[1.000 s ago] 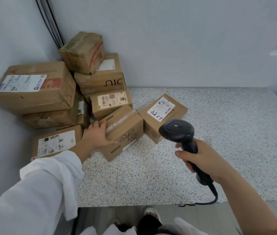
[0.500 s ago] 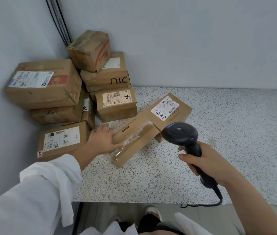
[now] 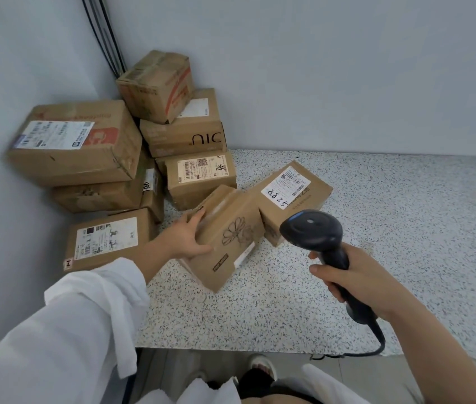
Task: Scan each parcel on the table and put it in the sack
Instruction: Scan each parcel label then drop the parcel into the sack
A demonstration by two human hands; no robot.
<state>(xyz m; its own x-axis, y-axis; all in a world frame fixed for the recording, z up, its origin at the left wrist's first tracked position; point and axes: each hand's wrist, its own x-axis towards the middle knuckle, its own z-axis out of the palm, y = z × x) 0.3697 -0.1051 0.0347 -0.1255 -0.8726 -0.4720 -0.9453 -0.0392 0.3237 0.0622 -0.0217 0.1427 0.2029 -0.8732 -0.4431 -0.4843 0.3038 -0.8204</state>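
Left hand is holding the brown cardboard parcel with a flower sketch, grip curling round its near end. The parcel is sitting tipped on the grey speckled surface and leaning against a brown labelled parcel with handwritten digits. Right hand is wrapping its grip round the black handheld scanner, whose head is hovering near both. Remaining brown cardboard parcels are lying stacked in the corner. Sack is not showing. Judging: task is looking early, with most parcels waiting.
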